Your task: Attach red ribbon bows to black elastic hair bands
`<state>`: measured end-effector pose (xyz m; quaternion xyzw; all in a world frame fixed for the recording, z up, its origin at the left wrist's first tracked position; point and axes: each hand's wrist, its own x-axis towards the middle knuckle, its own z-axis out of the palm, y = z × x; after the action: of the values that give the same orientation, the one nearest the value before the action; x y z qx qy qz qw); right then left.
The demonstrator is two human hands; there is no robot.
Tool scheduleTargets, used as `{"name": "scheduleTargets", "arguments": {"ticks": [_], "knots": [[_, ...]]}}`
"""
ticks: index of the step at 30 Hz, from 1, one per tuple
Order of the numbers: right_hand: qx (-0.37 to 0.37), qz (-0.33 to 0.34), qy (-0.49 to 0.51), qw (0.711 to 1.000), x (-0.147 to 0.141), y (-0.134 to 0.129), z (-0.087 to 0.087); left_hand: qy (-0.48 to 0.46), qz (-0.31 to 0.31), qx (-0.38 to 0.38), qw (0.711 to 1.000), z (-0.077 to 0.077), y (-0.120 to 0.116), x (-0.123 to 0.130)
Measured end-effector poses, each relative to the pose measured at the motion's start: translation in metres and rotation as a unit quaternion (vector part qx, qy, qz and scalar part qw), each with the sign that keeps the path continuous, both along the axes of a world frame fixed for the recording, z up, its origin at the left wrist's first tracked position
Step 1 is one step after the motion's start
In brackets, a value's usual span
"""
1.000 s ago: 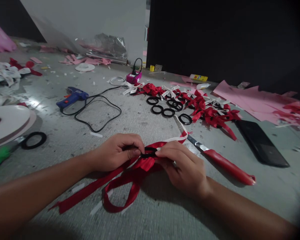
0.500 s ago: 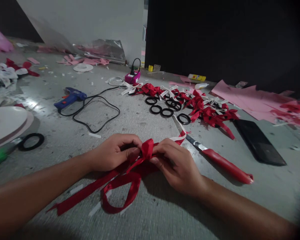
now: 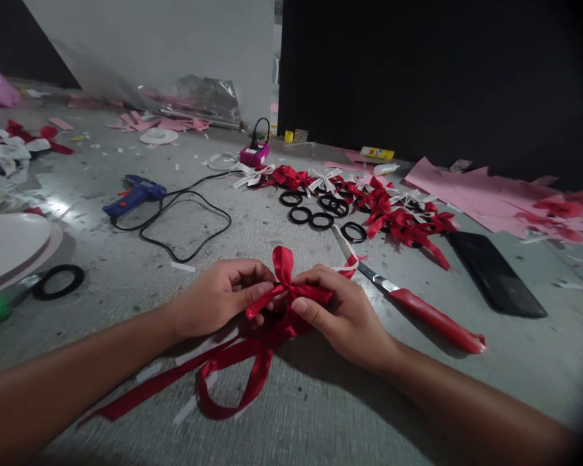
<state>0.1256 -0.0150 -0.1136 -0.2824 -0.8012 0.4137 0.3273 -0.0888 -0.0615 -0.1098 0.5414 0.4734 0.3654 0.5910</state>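
Observation:
A red ribbon is held between both hands, formed into a bow with one loop standing up. My left hand pinches its left side, thumb and forefinger by a short folded end. My right hand grips the right side close to the knot, its thumb pressed near the middle. Below the hands a long tail runs out to the lower left, and a loose loop of ribbon lies on the grey floor. Just beyond my right hand lies a knife with a red handle, beside a thin white ribbon.
Several black rings lie ahead, with a heap of red and white bows behind them. A blue glue gun with a looping cord is at left, near a white spool. A black phone and pink sheets are at right.
The bow's loop now stands higher and more open, and a short end has come forward over my left fingers. More ribbon shows at my right fingers. The view has shifted slightly.

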Motion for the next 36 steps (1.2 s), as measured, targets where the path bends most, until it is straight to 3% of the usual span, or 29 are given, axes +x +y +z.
{"name": "scheduleTargets", "arguments": {"ticks": [7,13,19,26,32,36], "knots": [[-0.016,-0.03,0.009,0.999,-0.004,-0.002,-0.001,0.0,-0.014,-0.03,0.999,0.0,0.002,0.001],[-0.068,-0.027,-0.001,0.997,-0.003,-0.002,-0.001,0.059,-0.023,0.055,0.996,0.001,0.003,0.0],[-0.108,-0.022,-0.009,0.994,-0.004,-0.002,0.002,0.093,-0.019,0.082,0.992,-0.001,0.005,0.0],[-0.109,-0.025,0.029,0.993,-0.003,-0.002,-0.002,0.043,-0.007,0.048,0.998,-0.002,0.004,-0.001],[-0.167,-0.017,0.069,0.983,-0.003,-0.002,-0.007,-0.034,0.032,0.016,0.999,-0.008,0.004,-0.002],[-0.097,-0.047,0.046,0.993,-0.004,-0.003,-0.004,-0.073,0.04,0.046,0.995,-0.013,0.005,-0.004]]}}
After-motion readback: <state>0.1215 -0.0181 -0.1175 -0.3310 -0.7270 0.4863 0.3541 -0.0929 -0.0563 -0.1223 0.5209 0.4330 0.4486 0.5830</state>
